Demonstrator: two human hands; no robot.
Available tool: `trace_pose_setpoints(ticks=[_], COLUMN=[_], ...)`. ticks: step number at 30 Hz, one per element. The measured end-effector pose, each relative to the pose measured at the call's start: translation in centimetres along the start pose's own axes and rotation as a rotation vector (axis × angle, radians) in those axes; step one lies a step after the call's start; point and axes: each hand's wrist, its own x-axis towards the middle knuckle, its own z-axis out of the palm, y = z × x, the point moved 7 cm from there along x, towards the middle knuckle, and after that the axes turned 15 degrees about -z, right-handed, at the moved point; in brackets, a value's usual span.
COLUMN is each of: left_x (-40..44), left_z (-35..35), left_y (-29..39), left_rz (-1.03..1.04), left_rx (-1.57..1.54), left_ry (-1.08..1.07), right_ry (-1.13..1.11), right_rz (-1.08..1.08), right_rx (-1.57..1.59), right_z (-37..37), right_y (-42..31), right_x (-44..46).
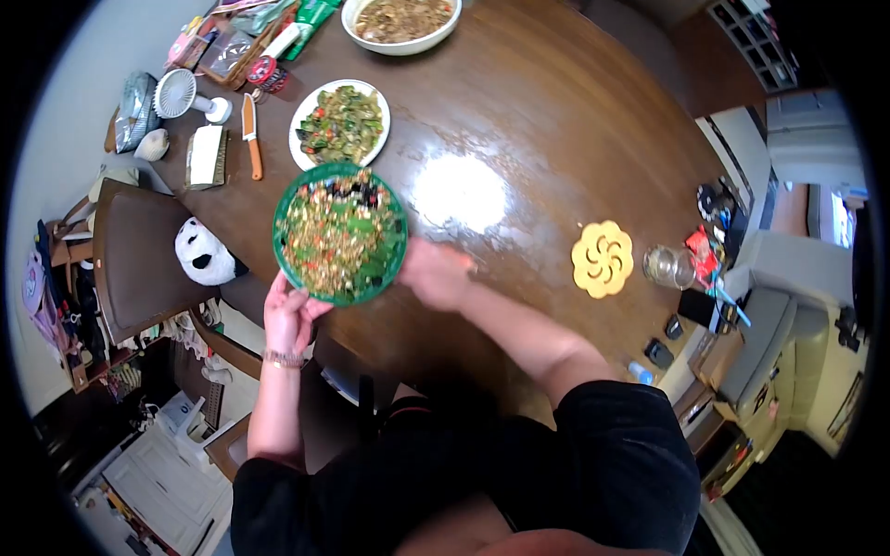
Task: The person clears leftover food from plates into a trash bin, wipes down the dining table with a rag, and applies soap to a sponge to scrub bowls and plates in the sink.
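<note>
Plain black top (621,454) with loose short sleeves (607,408); shiny, pinkish-metallic linked band (283,359) around the left wrist (286,348).

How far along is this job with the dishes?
The white plate and white bowl, both filled, already rest on the table. The green dish, also full of food, is in the left hand, the right hand blurred beside it. Since it is held, setting it down seems left.

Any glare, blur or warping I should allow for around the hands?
Head view: strong white glare on the brown table, beyond the right hand, which is smeared, its fingers unclear; left hand and green plate clearer. Also head view: fisheye bending toward the sides, black corners, dark shading near the torso.
</note>
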Motion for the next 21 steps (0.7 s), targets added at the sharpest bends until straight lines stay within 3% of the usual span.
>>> trace_pose_setpoints(ticks=[2, 4, 5, 8, 9, 10, 11, 13, 15, 16, 18, 20, 21], left_x=[1.5, 3.9, 5.2, 9.1, 10.2, 11.7, 12.9, 15.1, 17.0, 17.8, 18.8, 19.7, 20.1], left_z=[2.6, 4.8, 6.0, 9.9, 11.4, 12.5, 13.6, 15.6, 16.7, 17.1, 17.6, 17.5, 17.4], left_y=[0.2, -0.3, -0.8, -2.0, -2.3, -2.7, -3.0, -3.6, -4.1, -4.1, -4.3, -4.3, -4.4], left_rz=[-0.021, -0.052, -0.069, -0.102, -0.1, -0.093, -0.097, -0.1, -0.099, -0.098, -0.099, -0.092, -0.094], left_rx=[0.015, 0.028, 0.012, 0.029, 0.026, 0.021, 0.026, 0.025, 0.003, 0.004, -0.004, -0.023, -0.007], left_ry=[-0.04, -0.065, -0.106, -0.156, -0.158, -0.174, -0.179, -0.18, -0.179, -0.176, -0.163, -0.164, -0.173], right_ry=[0.335, 0.466, 0.527, 0.52, 0.709, 0.747, 0.886, 1.157, 1.252, 1.237, 1.275, 1.28, 1.275], right_rz=[-0.159, -0.26, -0.305, -0.245, -0.102, 0.205, 0.338, 0.302, 0.386, 0.75, 0.739, 0.554, 0.564], right_rx=[0.289, 0.221, 0.217, 0.613, 0.938, 1.11, 1.149, 0.702, 0.219, 0.446, 0.132, -0.342, -0.007], right_z=[2.8, 3.8, 2.9, 1.2, 0.5, -2.4, -4.6, -11.4, -16.6, -17.1, -17.0, -15.9, -14.0], right_y=[-4.9, -7.7, -8.2, -5.8, -3.5, -1.9, 0.6, 7.6, 14.5, 18.0, 21.5, 20.2, 19.8], right_x=[-3.9, -6.7, -7.3, -8.4, -9.3, -11.1, -13.2, -18.9, -24.4, -26.6, -28.0, -25.9, -24.6])
